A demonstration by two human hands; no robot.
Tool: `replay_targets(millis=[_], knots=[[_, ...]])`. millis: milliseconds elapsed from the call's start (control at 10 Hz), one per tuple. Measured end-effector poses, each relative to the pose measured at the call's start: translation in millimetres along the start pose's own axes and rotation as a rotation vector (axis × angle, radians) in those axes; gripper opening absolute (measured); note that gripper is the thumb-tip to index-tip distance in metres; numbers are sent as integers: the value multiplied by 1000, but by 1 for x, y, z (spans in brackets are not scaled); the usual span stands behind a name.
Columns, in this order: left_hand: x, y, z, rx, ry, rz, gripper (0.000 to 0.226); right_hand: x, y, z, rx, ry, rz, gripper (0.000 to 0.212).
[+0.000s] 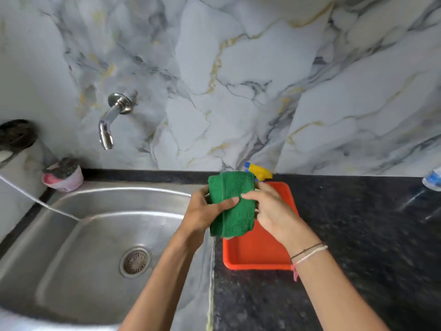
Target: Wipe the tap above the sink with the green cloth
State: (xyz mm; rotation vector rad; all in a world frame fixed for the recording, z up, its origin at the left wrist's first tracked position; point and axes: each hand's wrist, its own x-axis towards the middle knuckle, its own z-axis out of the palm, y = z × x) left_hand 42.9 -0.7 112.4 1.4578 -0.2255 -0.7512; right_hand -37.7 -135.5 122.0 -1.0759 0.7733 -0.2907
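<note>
In the head view, you are holding the green cloth [230,203] up between both hands, over the line where the sink [71,235] meets the dark table [358,235]. Your left hand [205,212] is gripping the cloth's left edge, with the thumb lying across its front, and your right hand [272,211] is pinching its right side, with the fingers curled on the fabric. The cloth is looking folded into a thick pad, so you are probably getting it ready rather than wiping yet. The tap [112,120] is sticking out of the marble wall, up and to the left, well apart from the cloth, and nothing is touching it. Behind your hands an orange tray [257,254] is sitting on the table, with a yellow and blue spray bottle [259,173] peeking out above the cloth. Judging from this, the wiping itself is all waiting to be done: you are needing to carry the cloth over to the tap and rub along its spout and base.
</note>
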Motion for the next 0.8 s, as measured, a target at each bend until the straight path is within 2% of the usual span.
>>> replay_targets(millis=[100,200,300,400,500,600,800], knots=[[9,-27,17,-15,31,-58,40,6,12,-42,-286,-48,-59,20],[25,-54,33,72,59,-101,31,26,29,-71,-407,8,-48,18],[47,-90,50,311,99,-153,29,49,54,-91,-500,73,52,24],[66,-122,63,555,83,-218,47,70,82,-107,-649,129,135,44],[74,-137,72,720,33,-254,53,80,101,-113,-748,165,189,51],[75,-147,78,830,43,-241,56,84,109,-114,-901,204,134,43],[46,-131,81,1035,-37,-190,69,53,87,-108,-1343,242,68,41]])
